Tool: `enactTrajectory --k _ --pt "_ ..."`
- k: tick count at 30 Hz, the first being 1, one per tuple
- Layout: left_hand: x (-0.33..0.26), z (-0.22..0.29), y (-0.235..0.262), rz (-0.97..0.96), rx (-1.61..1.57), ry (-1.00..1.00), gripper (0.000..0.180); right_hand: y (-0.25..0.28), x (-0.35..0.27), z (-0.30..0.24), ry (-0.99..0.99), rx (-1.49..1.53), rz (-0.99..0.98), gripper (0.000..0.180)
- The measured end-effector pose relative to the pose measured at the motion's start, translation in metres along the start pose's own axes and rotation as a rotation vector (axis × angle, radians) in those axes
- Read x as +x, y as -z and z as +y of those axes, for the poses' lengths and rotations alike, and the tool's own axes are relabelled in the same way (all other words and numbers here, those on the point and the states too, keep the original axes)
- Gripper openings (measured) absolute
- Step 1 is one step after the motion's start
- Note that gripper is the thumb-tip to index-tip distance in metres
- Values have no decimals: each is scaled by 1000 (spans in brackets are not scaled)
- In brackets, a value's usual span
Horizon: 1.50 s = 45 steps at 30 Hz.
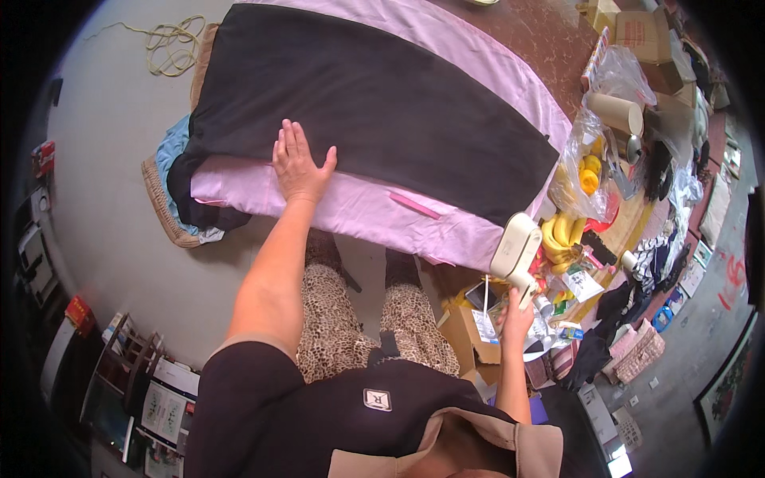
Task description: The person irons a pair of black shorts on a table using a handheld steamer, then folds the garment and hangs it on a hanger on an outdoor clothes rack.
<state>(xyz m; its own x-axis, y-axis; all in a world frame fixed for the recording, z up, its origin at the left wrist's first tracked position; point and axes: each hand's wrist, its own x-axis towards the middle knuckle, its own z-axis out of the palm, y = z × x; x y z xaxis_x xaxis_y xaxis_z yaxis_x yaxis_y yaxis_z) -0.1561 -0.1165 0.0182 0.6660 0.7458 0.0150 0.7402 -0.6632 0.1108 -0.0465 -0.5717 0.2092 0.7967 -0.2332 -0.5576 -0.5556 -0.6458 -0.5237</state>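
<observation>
Head view: a pink cloth [470, 239] covers a broad support, its near border exposed across the middle of the frame. Over it, from upper left to centre right, lies the main object, a black cloth [374, 103], spread nearly flat; laying-out therefore appears largely done. At centre left its end hangs in gathered folds beside a blue cloth [171, 151], a portion seemingly left unsmoothed. Left of centre, the left hand [303, 169] lies palm down on the black cloth's near edge, fingers extended and thumb apart, gripping nothing. Right of centre, a cream handheld appliance [516, 243] stands at the cloth's lower right corner; contact cannot be determined. Below it, the right hand [516, 317] is closed around the handle. Smoothing with the appliance is judged partway at most, since the head sits at the margin. Smallest, a deeper-pink strip [414, 205] lies on the pink border.
</observation>
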Motion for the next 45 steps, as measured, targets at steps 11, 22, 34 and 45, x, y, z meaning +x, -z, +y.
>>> enactTrajectory --k 11,22,34,45 --pt "-12 -36 27 -23 -405 -145 78 -36 -227 -101 -152 221 -233 25" --pt "12 -187 76 86 -287 -71 63 -334 -148 -223 775 -259 -284 35" --pt "16 -199 15 50 -140 25 81 -325 -89 -158 832 -553 -157 28" --pt "16 -204 17 131 -173 119 76 -399 -127 -231 980 -457 -374 31"
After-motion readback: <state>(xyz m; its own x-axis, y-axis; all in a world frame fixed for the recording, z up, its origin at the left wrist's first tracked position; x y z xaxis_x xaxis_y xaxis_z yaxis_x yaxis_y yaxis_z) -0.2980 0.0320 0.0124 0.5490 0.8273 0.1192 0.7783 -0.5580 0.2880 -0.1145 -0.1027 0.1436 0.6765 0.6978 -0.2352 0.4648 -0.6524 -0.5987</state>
